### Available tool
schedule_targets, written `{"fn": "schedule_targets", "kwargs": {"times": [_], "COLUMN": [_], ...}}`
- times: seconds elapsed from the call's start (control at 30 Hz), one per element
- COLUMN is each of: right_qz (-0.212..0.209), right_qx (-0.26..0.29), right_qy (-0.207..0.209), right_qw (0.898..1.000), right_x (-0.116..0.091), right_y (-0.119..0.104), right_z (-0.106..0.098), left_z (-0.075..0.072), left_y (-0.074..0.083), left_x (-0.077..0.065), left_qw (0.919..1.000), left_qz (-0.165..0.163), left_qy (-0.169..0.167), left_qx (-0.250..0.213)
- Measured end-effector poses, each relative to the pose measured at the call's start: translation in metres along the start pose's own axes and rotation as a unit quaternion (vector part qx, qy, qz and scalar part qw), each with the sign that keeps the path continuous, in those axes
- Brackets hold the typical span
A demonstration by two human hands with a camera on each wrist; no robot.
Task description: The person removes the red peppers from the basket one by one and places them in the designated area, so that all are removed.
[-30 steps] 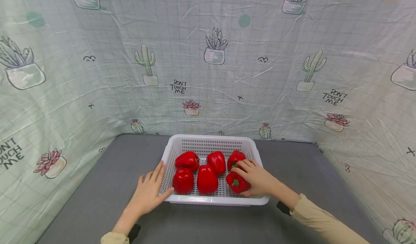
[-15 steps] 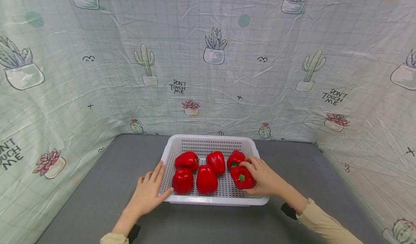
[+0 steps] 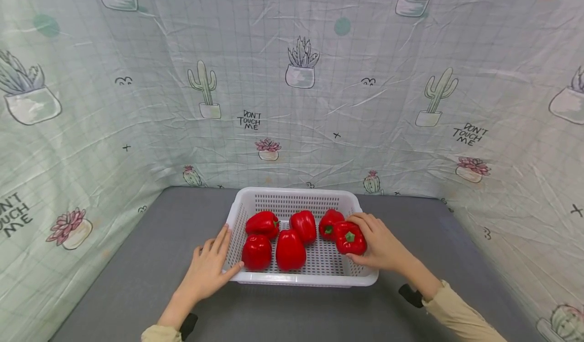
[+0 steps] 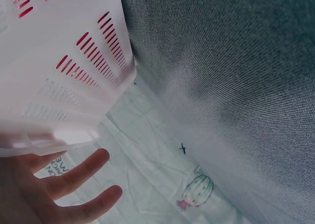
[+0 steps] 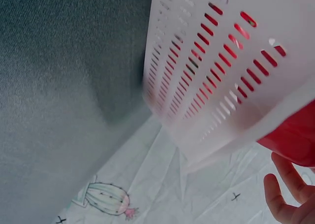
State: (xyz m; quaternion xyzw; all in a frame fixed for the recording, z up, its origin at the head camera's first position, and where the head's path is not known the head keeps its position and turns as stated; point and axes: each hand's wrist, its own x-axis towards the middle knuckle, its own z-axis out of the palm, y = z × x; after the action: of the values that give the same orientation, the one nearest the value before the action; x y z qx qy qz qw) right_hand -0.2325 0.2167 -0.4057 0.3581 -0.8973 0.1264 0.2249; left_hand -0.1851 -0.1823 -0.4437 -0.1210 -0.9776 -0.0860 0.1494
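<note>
A white slotted plastic basket (image 3: pixel 301 280) holds several red bell peppers, among them one at the front middle (image 3: pixel 291 251). With curled fingers and thumb my right hand (image 3: pixel 380 243) grips a red bell pepper (image 3: pixel 350 238), its green stem facing me, at the basket's right side. In the right wrist view this bell pepper (image 5: pixel 294 135) shows above the rim, fingertips against it. Another bell pepper (image 3: pixel 329 223) lies just behind it. My left hand (image 3: pixel 207 268) rests with straight fingers along the basket's left rim; in the left wrist view its fingers (image 4: pixel 81 175) reach out beneath the rim.
The basket stands on a grey cloth-covered table (image 3: pixel 182 220). Behind and at both sides hangs a pale curtain (image 3: pixel 337 164) printed with cacti, close to the table's back edge.
My right hand has lifted the bell pepper from the basket's front right and carried it right and up toward the right rim. The left hand and the basket have stayed put.
</note>
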Motion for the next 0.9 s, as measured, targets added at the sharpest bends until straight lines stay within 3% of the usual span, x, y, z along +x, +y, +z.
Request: {"fn": "schedule_targets", "kwargs": {"times": [0.27,0.5,0.7,0.9], "right_qz": [0.002,0.027,0.012,0.027], "right_qx": [-0.019,0.000,-0.043,-0.072], "right_qy": [0.041,0.060,0.086,0.094], "right_qw": [0.999,0.998,0.995,0.993], "right_x": [0.000,0.000,0.002,0.002], "right_y": [0.007,0.012,0.023,0.033], "right_z": [-0.009,-0.017,-0.020,-0.020], "left_z": [-0.001,0.000,0.002,-0.001], "left_y": [0.000,-0.001,-0.003,0.000], "left_x": [0.000,0.001,0.002,0.000], "left_qw": [0.9999,0.9999,0.9999,0.9998], "left_qz": [-0.007,0.001,0.002,0.002], "left_qy": [-0.005,0.001,0.000,0.001], "left_qx": [-0.007,-0.011,-0.014,-0.018]}}
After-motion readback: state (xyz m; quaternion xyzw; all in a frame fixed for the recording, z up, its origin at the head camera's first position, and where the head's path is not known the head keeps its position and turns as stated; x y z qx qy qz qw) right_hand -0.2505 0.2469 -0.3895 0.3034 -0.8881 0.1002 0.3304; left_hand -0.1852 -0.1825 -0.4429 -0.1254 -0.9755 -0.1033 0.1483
